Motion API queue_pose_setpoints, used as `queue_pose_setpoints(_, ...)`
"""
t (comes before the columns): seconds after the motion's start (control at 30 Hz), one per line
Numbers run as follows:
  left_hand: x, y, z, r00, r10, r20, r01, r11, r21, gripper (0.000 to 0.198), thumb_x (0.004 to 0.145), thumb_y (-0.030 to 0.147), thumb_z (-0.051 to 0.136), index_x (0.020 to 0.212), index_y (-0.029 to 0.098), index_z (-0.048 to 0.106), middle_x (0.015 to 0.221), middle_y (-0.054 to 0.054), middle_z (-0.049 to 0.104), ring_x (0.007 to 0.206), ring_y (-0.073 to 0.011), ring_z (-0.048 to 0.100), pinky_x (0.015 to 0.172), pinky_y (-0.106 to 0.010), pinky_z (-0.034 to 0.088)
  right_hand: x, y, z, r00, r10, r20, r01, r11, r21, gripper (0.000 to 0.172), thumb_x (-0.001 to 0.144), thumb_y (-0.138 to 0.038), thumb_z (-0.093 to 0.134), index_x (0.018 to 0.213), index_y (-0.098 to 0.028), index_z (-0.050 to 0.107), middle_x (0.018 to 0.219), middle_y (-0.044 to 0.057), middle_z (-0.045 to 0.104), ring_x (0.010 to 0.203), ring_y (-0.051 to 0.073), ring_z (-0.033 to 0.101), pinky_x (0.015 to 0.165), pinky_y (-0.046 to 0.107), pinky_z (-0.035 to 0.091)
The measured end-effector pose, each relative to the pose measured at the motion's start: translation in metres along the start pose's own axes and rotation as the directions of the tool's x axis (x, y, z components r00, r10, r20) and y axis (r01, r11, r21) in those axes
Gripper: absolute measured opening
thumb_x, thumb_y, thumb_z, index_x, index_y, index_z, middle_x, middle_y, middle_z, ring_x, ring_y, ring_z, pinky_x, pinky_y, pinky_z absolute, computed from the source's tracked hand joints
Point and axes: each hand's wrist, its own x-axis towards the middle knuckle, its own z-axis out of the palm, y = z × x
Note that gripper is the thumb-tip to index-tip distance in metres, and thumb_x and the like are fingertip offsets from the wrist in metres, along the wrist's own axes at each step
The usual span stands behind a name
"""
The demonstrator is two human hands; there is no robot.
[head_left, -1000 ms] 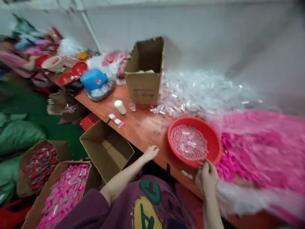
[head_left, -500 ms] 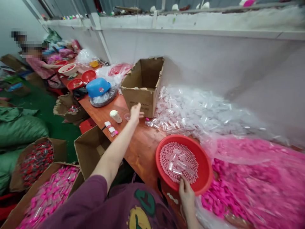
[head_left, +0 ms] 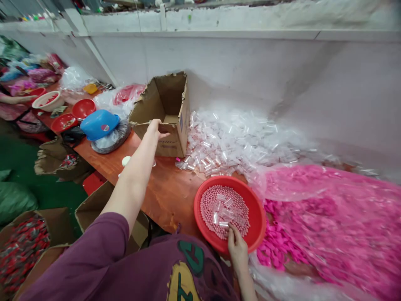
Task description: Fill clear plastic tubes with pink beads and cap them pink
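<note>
My left hand (head_left: 156, 128) reaches forward and rests on the front rim of an open cardboard box (head_left: 166, 113); its fingers curl over the edge. My right hand (head_left: 237, 246) grips the near rim of a red plastic basin (head_left: 200, 198) that holds rows of small pink caps and a few clear tubes. The basin sits on the orange-brown table (head_left: 166, 192), close to my purple shirt.
A heap of clear plastic tubes (head_left: 238, 142) lies behind the basin, and a pile of pink parts under plastic sheet (head_left: 328, 217) lies to the right. A blue bowl (head_left: 99, 124), red bowls and bags stand at the far left. Cartons of parts (head_left: 21, 242) sit on the floor.
My left hand has gone from the table's near edge forward to the cardboard box rim. My right hand has stayed on the red basin, and the view has swung right.
</note>
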Motion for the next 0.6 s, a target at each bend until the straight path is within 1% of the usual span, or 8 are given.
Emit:
queue_pose_setpoints(0.1,0.001,0.002,0.003,0.998,-0.058,-0.005,0.058,0.998,0.024,0.033,0.096,0.016,0.058,0.128,0.013,0.063,0.095,-0.012,0.073,0.097,-0.0283,0.076,0.09,-0.055,0.069,0.06,-0.062,0.001,0.997,-0.082,0.01,0.081,0.995,0.066,0.057,0.098,-0.057,0.046,0.12,-0.012,0.075,0.102,0.02,0.082,0.083,0.031,0.081,0.077,0.044,0.068)
queue_pose_setpoints(0.17,0.001,-0.002,0.003,0.998,-0.061,0.0,0.061,0.998,0.021,0.03,0.095,0.017,0.058,0.124,0.014,0.064,0.093,-0.011,0.073,0.097,-0.0282,0.077,0.091,-0.055,0.068,0.118,-0.128,0.011,0.956,-0.289,0.043,0.288,0.957,0.033,0.05,0.102,-0.051,0.047,0.125,-0.015,0.074,0.116,0.019,0.08,0.104,0.03,0.079,0.098,0.046,0.065)
queue_pose_setpoints(0.23,-0.002,-0.009,0.0,0.998,-0.061,0.032,0.061,0.998,0.007,0.029,0.096,0.022,0.06,0.124,0.014,0.064,0.097,-0.012,0.075,0.098,-0.0297,0.077,0.089,-0.056,0.068,0.176,-0.207,0.032,0.842,-0.524,0.128,0.531,0.847,-0.021,0.049,0.104,-0.047,0.05,0.134,-0.014,0.069,0.128,0.021,0.076,0.116,0.031,0.075,0.105,0.05,0.061)
queue_pose_setpoints(0.3,-0.006,-0.017,-0.005,0.996,-0.053,0.07,0.053,0.999,0.001,0.032,0.097,0.03,0.064,0.126,0.016,0.064,0.104,-0.014,0.076,0.1,-0.0323,0.078,0.085,-0.056,0.068,0.221,-0.286,0.062,0.665,-0.71,0.233,0.746,0.646,-0.162,0.054,0.102,-0.041,0.059,0.145,-0.009,0.061,0.143,0.026,0.067,0.133,0.036,0.066,0.114,0.056,0.054)
queue_pose_setpoints(0.37,-0.011,-0.027,-0.011,0.996,-0.033,0.086,0.032,0.999,0.004,0.038,0.098,0.04,0.066,0.129,0.017,0.063,0.108,-0.016,0.076,0.1,-0.035,0.078,0.081,-0.057,0.068,0.248,-0.354,0.095,0.508,-0.771,0.384,0.857,0.407,-0.315,0.067,0.096,-0.032,0.07,0.156,-0.006,0.052,0.16,0.029,0.052,0.148,0.042,0.052,0.121,0.062,0.045)
queue_pose_setpoints(0.43,-0.016,-0.04,-0.018,0.994,-0.022,0.105,0.021,1.0,0.01,0.046,0.098,0.049,0.066,0.13,0.015,0.063,0.109,-0.018,0.076,0.096,-0.0369,0.079,0.077,-0.055,0.068,0.262,-0.403,0.126,0.395,-0.724,0.566,0.899,0.177,-0.4,0.072,0.091,-0.026,0.077,0.155,-0.004,0.053,0.16,0.03,0.052,0.152,0.046,0.046,0.123,0.066,0.038)
queue_pose_setpoints(0.5,-0.017,-0.058,-0.027,0.987,-0.006,0.16,0.009,1.0,-0.017,0.061,0.097,0.059,0.067,0.138,0.016,0.059,0.117,-0.021,0.075,0.096,-0.037,0.079,0.075,-0.052,0.068,0.27,-0.433,0.151,0.386,-0.584,0.714,0.896,0.052,-0.441,0.054,0.091,-0.025,0.078,0.139,-0.003,0.067,0.137,0.027,0.071,0.139,0.044,0.059,0.126,0.066,0.032)
queue_pose_setpoints(0.6,-0.007,-0.1,-0.046,0.987,0.023,0.156,-0.004,0.992,-0.124,0.088,0.096,0.073,0.063,0.165,0.028,0.032,0.155,-0.021,0.059,0.117,-0.0352,0.075,0.081,-0.044,0.069,0.283,-0.453,0.175,0.482,-0.408,0.775,0.858,0.04,-0.512,0.03,0.095,-0.032,0.078,0.114,-0.009,0.08,0.105,0.016,0.081,0.113,0.035,0.074,0.128,0.065,0.028)
